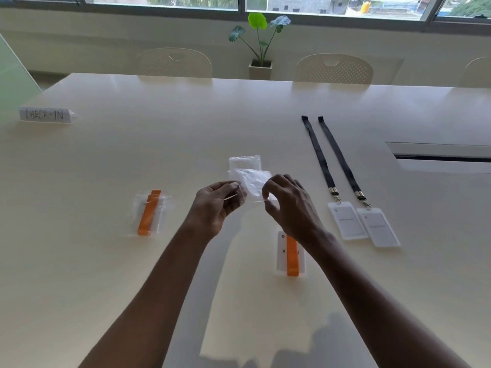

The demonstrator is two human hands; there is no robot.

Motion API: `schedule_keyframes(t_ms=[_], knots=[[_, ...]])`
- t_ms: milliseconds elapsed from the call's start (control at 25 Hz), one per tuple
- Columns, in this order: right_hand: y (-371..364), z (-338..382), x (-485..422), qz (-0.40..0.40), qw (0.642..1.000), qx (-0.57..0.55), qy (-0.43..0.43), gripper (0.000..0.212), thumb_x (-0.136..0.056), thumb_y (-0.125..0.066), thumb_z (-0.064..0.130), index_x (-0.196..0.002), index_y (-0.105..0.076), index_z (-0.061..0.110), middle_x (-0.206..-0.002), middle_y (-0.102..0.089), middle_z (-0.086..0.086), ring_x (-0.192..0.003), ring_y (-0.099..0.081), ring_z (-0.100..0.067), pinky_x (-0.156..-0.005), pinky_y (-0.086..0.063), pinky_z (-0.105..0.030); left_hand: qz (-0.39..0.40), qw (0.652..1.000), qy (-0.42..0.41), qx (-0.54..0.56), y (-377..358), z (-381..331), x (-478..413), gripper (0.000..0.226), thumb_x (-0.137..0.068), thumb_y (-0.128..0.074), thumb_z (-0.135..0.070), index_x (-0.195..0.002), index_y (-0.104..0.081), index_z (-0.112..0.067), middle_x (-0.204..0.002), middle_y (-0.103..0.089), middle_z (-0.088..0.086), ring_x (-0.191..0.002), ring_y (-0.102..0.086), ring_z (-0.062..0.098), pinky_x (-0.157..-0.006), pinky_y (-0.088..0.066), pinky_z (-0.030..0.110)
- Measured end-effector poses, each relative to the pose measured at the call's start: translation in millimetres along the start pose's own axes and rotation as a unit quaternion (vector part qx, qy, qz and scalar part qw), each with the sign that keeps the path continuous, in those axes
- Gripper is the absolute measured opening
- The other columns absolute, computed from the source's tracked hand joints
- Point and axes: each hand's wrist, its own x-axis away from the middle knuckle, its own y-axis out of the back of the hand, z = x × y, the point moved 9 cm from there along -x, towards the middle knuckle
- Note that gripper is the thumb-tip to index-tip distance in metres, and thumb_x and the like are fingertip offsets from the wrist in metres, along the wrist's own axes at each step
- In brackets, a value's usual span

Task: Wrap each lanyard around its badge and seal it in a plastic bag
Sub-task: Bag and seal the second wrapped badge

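The left hand (215,206) and right hand (288,207) are pinching a clear plastic bag (252,181) above the cream bench (159,144). The orange-wrapped badge (291,255) is lying beneath the right wrist, its length running toward the window (292,4).

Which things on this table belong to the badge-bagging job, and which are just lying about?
Job:
- clear bag, pinched by left hand and right hand
- spare bag behind it
- wrapped orange-lanyard badge, unbagged
- bagged orange-lanyard badge
- two black-lanyard badges, unwrapped

Lying about:
- CHECK-IN sign
- potted plant
- chairs
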Motion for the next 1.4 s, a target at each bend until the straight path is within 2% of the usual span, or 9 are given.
schedule_keyframes(t_ms=[160,360,480,600,760,880,1000,1080,1400], knots=[[3.9,1.0,26.3,0.007,0.984,-0.133,-0.114,0.026,-0.089,-0.071,0.010,-0.112,-0.067,0.019,-0.113,-0.063,0.005,-0.103,-0.059,-0.013,-0.089,-0.049,-0.028,-0.020,0.991,-0.059,-0.115,1.9,-1.6,33.5,0.010,-0.093,-0.075,-0.004,-0.101,-0.078,0.001,-0.079,-0.076,0.011,-0.073,-0.070,0.020,-0.076,-0.064,0.028],[17.2,8.9,44.1,-0.034,0.966,-0.173,-0.189,0.047,-0.087,-0.056,-0.009,-0.124,-0.066,0.018,-0.118,-0.064,0.004,-0.104,-0.059,-0.008,-0.087,-0.052,-0.023,-0.056,0.961,-0.149,-0.227,-1.5,-10.7,69.4,0.010,-0.087,-0.083,-0.010,-0.095,-0.079,-0.007,-0.079,-0.080,0.007,-0.068,-0.074,0.016,-0.065,-0.060,0.023],[19.5,18.0,48.2,-0.019,0.962,-0.205,-0.178,0.033,-0.096,-0.065,0.009,-0.129,-0.067,0.015,-0.118,-0.069,0.003,-0.099,-0.064,-0.007,-0.087,-0.056,-0.022,-0.042,0.951,-0.166,-0.256,-7.4,-11.7,79.1,0.008,-0.085,-0.086,-0.013,-0.089,-0.079,-0.011,-0.078,-0.080,0.008,-0.067,-0.073,0.016,-0.064,-0.059,0.022],[15.0,22.5,51.7,0.005,0.944,-0.273,-0.183,0.022,-0.096,-0.073,0.021,-0.117,-0.074,0.017,-0.104,-0.075,0.005,-0.088,-0.070,-0.008,-0.079,-0.060,-0.024,-0.012,0.950,-0.165,-0.265,-17.0,-6.7,82.6,0.006,-0.086,-0.084,-0.010,-0.086,-0.079,-0.010,-0.074,-0.078,0.010,-0.065,-0.069,0.016,-0.059,-0.056,0.023],[6.0,13.8,64.1,0.038,0.880,-0.404,-0.248,0.017,-0.092,-0.078,0.019,-0.108,-0.075,0.019,-0.093,-0.078,-0.002,-0.087,-0.076,-0.021,-0.080,-0.065,-0.038,0.028,0.965,-0.130,-0.225,-21.1,3.4,81.0,0.012,-0.085,-0.085,-0.012,-0.087,-0.076,-0.004,-0.069,-0.072,0.010,-0.063,-0.063,0.018,-0.061,-0.053,0.027],[3.8,12.7,69.7,0.060,0.849,-0.459,-0.255,0.019,-0.090,-0.080,0.017,-0.108,-0.074,0.014,-0.091,-0.080,-0.003,-0.086,-0.078,-0.015,-0.080,-0.064,-0.031,0.080,0.966,-0.120,-0.217,-27.8,9.9,81.9,0.029,-0.077,-0.088,-0.026,-0.088,-0.076,-0.002,-0.068,-0.070,0.011,-0.062,-0.060,0.019,-0.063,-0.053,0.030],[0.3,6.9,73.9,0.060,0.829,-0.476,-0.289,0.013,-0.091,-0.079,0.013,-0.103,-0.076,0.011,-0.087,-0.080,-0.005,-0.079,-0.076,-0.014,-0.073,-0.062,-0.025,0.089,0.960,-0.130,-0.232,-29.8,12.6,80.6,0.027,-0.077,-0.088,-0.027,-0.086,-0.076,-0.004,-0.069,-0.072,0.012,-0.062,-0.061,0.019,-0.060,-0.053,0.027],[-2.7,2.1,76.5,0.051,0.823,-0.470,-0.316,0.007,-0.093,-0.076,0.012,-0.100,-0.077,0.009,-0.086,-0.081,-0.007,-0.078,-0.078,-0.016,-0.071,-0.062,-0.025,0.085,0.953,-0.138,-0.255,-30.4,14.0,79.5,0.019,-0.080,-0.088,-0.024,-0.084,-0.077,-0.009,-0.072,-0.075,0.013,-0.063,-0.064,0.019,-0.060,-0.054,0.026],[-0.5,-5.5,78.0,0.026,0.849,-0.406,-0.337,0.005,-0.092,-0.077,0.011,-0.087,-0.077,0.013,-0.074,-0.078,-0.008,-0.073,-0.077,-0.025,-0.068,-0.066,-0.034,0.070,0.937,-0.161,-0.301,-31.1,16.0,75.4,0.004,-0.088,-0.083,-0.018,-0.087,-0.080,-0.017,-0.082,-0.080,0.011,-0.076,-0.076,0.025,-0.070,-0.060,0.031]])
